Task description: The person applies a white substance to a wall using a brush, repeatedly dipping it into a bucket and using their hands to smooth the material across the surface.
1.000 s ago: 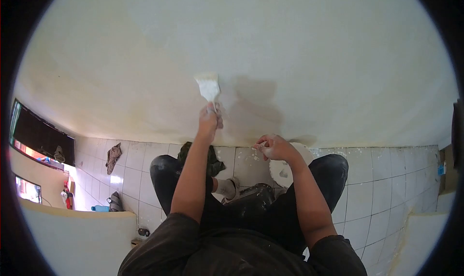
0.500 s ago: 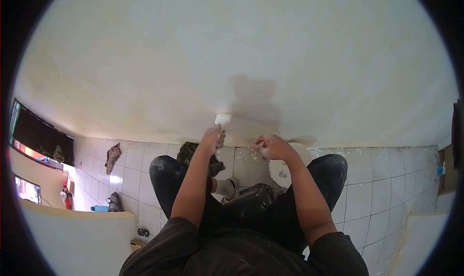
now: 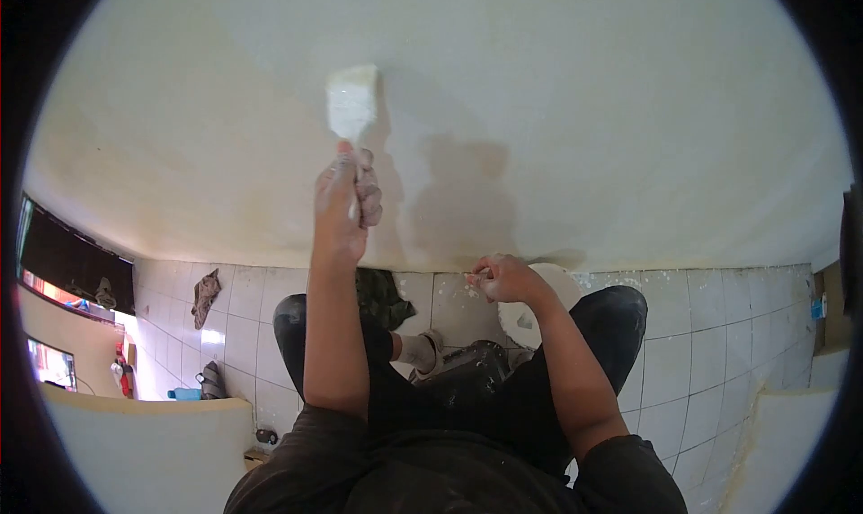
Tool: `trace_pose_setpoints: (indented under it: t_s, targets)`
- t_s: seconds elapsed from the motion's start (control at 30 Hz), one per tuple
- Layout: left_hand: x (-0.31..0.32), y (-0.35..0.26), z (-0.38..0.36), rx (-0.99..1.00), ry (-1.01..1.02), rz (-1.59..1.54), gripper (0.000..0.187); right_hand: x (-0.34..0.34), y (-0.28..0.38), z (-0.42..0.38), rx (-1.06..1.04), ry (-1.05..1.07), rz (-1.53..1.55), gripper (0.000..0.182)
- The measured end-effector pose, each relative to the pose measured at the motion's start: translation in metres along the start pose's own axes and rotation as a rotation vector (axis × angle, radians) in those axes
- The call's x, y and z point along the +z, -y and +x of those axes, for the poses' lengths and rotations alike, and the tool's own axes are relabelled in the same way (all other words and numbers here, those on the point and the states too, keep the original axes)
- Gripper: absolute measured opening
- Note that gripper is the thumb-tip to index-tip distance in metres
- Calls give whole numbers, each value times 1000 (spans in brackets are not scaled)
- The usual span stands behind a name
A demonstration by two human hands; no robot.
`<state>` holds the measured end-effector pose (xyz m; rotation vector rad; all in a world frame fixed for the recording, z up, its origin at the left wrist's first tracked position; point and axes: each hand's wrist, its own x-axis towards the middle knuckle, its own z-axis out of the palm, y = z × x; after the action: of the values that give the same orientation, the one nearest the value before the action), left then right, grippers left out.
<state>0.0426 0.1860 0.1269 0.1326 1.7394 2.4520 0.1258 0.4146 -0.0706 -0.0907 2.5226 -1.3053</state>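
My left hand is wrapped round the handle of a wide paintbrush, coated in white, its bristles up against the pale wall. Low down near the foot of the wall, my right hand has its fingers curled together; whatever they may hold is too small to make out. Just beside and partly behind my right forearm stands a white bucket on the tiled floor.
A dark green cloth lies on the floor by my left knee, and a brown rag farther left. Near the low wall are a blue bottle and a grey item. White spots mark the tiles.
My left hand has moved up and to the left with the brush, from low on the wall to much higher. My right hand has barely moved.
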Motion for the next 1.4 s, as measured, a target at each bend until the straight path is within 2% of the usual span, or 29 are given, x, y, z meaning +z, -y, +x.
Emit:
trace_pose_setpoints:
  t_s: [0.1,0.2,0.33,0.37,0.47,0.5,0.57,0.7,0.8,0.9,1.0,1.07,1.17,1.23,1.3,1.4]
  targets:
    - [-14,67,23,-43,-95,3,40,-4,2,-2,37,48,0,40]
    - [-47,156,36,-97,-178,177,41,-10,8,-8,97,31,-28,40]
    - [-85,255,23,-262,-192,215,41,-10,-4,-9,17,-31,-82,39]
    - [-92,272,18,-311,-197,233,41,-5,-15,-4,11,-37,-81,39]
    - [-104,296,5,-639,-257,272,40,-5,-15,0,63,-26,-132,39]
    - [-104,302,7,-672,-314,331,41,-6,-12,0,94,-17,-157,39]
    - [-114,312,16,-749,-275,292,41,-5,-10,0,97,-9,-162,39]
    - [-119,300,32,-896,-210,71,41,-6,-8,0,90,21,-134,40]
    - [-114,280,32,-873,-241,132,36,-5,-11,5,101,68,-162,44]
    - [-105,230,35,-822,-173,55,29,-1,-20,6,44,20,-224,44]
    - [-110,172,50,-881,19,-252,25,-2,-21,6,45,47,-241,45]
    - [-84,115,42,-822,24,-140,24,0,-25,6,40,50,-251,45]
    - [-57,48,19,-585,101,28,26,-2,-23,7,46,60,-210,45]
    - [-30,14,-7,-409,72,92,29,-5,-14,4,62,74,-184,44]
    - [-16,4,-19,-275,78,123,34,-8,-5,0,73,83,-189,44]
    - [-22,38,-9,-91,89,157,37,-1,-17,5,44,85,-183,43]
